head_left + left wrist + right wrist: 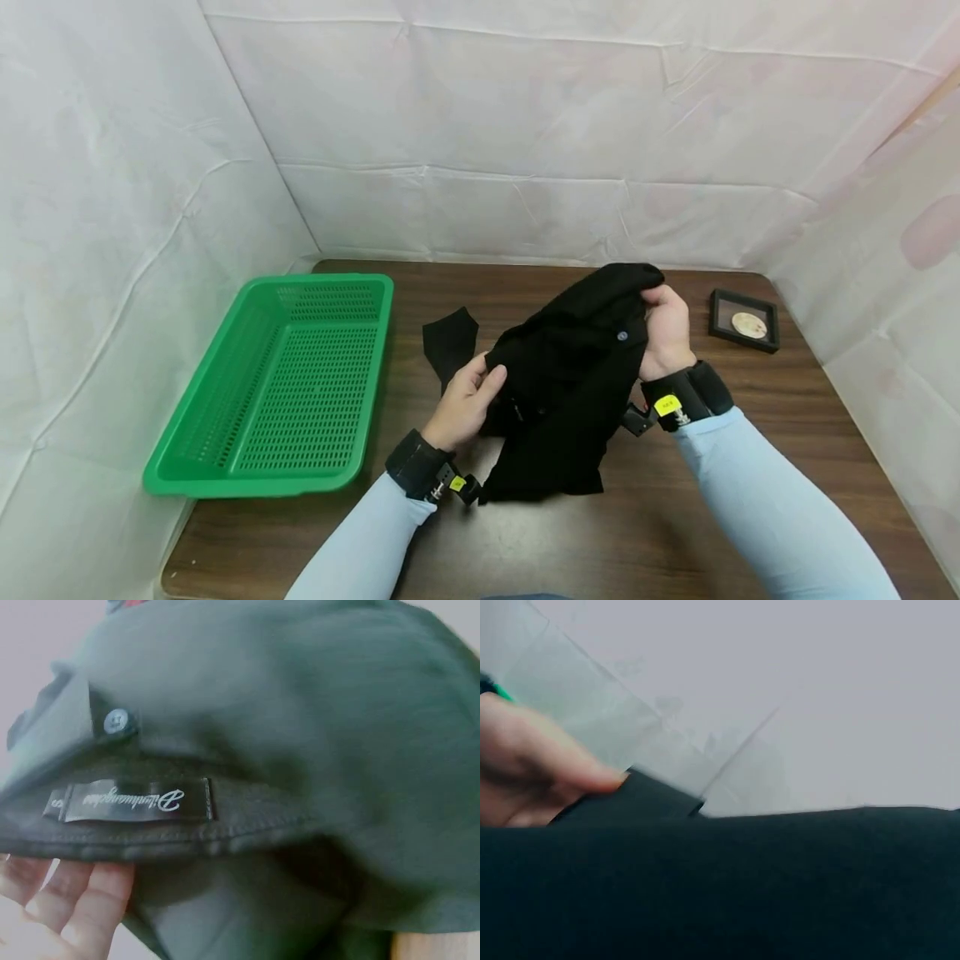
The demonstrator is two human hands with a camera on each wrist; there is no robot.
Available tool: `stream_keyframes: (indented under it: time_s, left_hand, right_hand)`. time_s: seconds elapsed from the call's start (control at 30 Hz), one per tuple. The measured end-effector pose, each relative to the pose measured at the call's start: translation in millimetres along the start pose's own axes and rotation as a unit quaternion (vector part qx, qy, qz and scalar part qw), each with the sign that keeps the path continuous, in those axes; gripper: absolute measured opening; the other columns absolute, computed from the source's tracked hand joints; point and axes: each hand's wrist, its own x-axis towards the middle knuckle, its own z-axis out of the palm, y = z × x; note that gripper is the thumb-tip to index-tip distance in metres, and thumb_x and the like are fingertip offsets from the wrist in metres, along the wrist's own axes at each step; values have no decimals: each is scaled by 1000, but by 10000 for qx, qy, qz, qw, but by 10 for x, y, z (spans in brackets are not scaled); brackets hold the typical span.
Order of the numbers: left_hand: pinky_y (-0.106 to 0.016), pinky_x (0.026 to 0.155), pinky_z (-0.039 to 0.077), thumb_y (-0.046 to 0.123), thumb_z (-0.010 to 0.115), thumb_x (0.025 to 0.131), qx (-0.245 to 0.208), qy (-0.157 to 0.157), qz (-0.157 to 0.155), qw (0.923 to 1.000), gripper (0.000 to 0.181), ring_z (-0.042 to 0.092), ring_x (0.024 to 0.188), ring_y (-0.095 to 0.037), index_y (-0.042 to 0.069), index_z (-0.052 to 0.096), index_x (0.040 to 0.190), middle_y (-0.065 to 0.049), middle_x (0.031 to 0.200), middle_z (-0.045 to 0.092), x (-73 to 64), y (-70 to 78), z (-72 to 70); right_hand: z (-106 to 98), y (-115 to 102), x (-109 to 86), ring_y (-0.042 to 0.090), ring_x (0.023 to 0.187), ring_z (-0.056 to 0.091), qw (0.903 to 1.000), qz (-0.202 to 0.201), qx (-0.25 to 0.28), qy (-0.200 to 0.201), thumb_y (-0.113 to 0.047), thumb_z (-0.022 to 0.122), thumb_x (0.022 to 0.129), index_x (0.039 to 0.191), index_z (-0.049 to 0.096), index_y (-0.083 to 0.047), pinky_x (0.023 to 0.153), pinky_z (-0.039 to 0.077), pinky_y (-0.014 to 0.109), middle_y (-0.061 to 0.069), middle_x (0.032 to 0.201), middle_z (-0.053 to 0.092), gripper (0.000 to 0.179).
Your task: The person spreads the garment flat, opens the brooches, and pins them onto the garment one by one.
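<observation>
A black shirt (570, 367) is held up off the table between my hands, bunched and folded. With thumb and fingers my left hand (467, 404) pinches its left edge. My right hand (666, 332) grips its upper right side, the fingertips partly hidden by cloth. In the left wrist view, a sewn-in label (139, 801) and a small button (116, 721) show near the edge by the left fingers (97, 904). The right wrist view has dark cloth across the bottom and the left thumb (592, 774) on its edge. A flap of black cloth (450, 340) hangs left of the shirt.
An open green plastic basket (365, 417) stands at the left of the brown wooden table (757, 425). A small black frame with a round pale disc (748, 325) lies at the back right. White sheeting (525, 125) hangs behind and on both sides.
</observation>
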Motion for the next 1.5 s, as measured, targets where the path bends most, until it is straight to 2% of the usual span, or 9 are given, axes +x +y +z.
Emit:
stream_keyframes:
  time_s: [0.27, 0.47, 0.67, 0.8, 0.93, 1.07, 1.17, 1.27, 1.5]
  left_hand:
    - [-30, 63, 44, 15, 43, 104, 75, -147, -644, 9978, 21, 49, 70, -45, -2, 55, 108, -26, 69, 47, 51, 221, -23]
    - [-38, 70, 53, 19, 46, 103, -4, -205, -1041, 9944, 24, 56, 78, -36, -1, 53, 114, -19, 84, 58, 133, -25, 98]
    - [-34, 71, 54, 26, 52, 101, 529, -584, -1299, 9884, 29, 63, 81, -23, 9, 54, 124, -7, 99, 65, 97, -271, 190]
    - [-27, 66, 50, 25, 53, 100, 1021, -854, -1099, 9850, 31, 61, 72, -16, 10, 55, 127, 0, 95, 65, 31, -299, 211]
    - [-24, 67, 48, 27, 54, 99, 1595, -1092, -955, 9765, 37, 58, 66, -8, 7, 54, 130, 2, 96, 65, -51, -309, 241]
    - [-23, 68, 48, 30, 56, 98, 2158, -1428, -990, 9609, 48, 55, 62, -4, 4, 47, 137, 0, 99, 64, -170, -298, 284]
    - [-22, 68, 47, 32, 58, 97, 2571, -1596, -969, 9482, 54, 53, 61, -2, 4, 44, 140, 2, 95, 62, -269, -285, 290]
    - [-21, 66, 47, 32, 62, 94, 2851, -1576, -887, 9413, 56, 52, 60, -1, 2, 45, 138, 5, 86, 61, -371, -284, 270]
    - [-20, 58, 45, 25, 65, 93, 2873, -1416, -861, 9434, 37, 50, 57, -1, 1, 58, 120, 9, 71, 55, -558, -286, 178]
  right_hand:
    - [-502, -52, -158, 14, 109, 38, 9924, 469, -661, 930, -15, 27, 101, 111, 38, -11, 101, 26, 25, -4, 118, 38, 15]
    - [-932, -100, -315, 7, 117, 37, 9729, 677, -1331, 1763, -18, 30, 103, 147, 12, -22, 106, 23, 22, -13, 136, 27, 48]
    - [-1247, -85, -505, 5, 122, 32, 9485, 929, -1918, 2343, -19, 34, 103, 152, 3, -20, 104, 26, 20, -12, 149, 15, 58]
    - [-1395, -74, -644, 5, 115, 36, 9296, 992, -2416, 2600, -21, 40, 102, 143, 21, -16, 98, 33, 18, -11, 139, 25, 45]
    - [-1517, -9, -752, 15, 128, 32, 9045, 970, -3303, 2516, -23, 38, 103, 141, 28, -12, 101, 33, 22, 3, 150, 20, 41]
    - [-1553, 104, -784, 21, 126, 33, 8422, 84, -4587, 2832, -18, 44, 100, 147, 15, -7, 95, 35, 22, 13, 147, 21, 56]
    - [-1518, 139, -788, 20, 114, 37, 7521, -851, -5678, 3235, -14, 55, 94, 142, 21, -4, 87, 32, 20, 9, 131, 31, 59]
    - [-1443, 109, -808, 26, 115, 38, 6732, -1509, -6597, 2980, -12, 57, 92, 137, 33, 0, 88, 31, 28, 14, 129, 34, 52]
    - [-1144, -100, -670, 32, 107, 49, 5848, -2247, -7776, 536, -12, 56, 97, 124, 50, 2, 86, 39, 33, 18, 123, 46, 31]
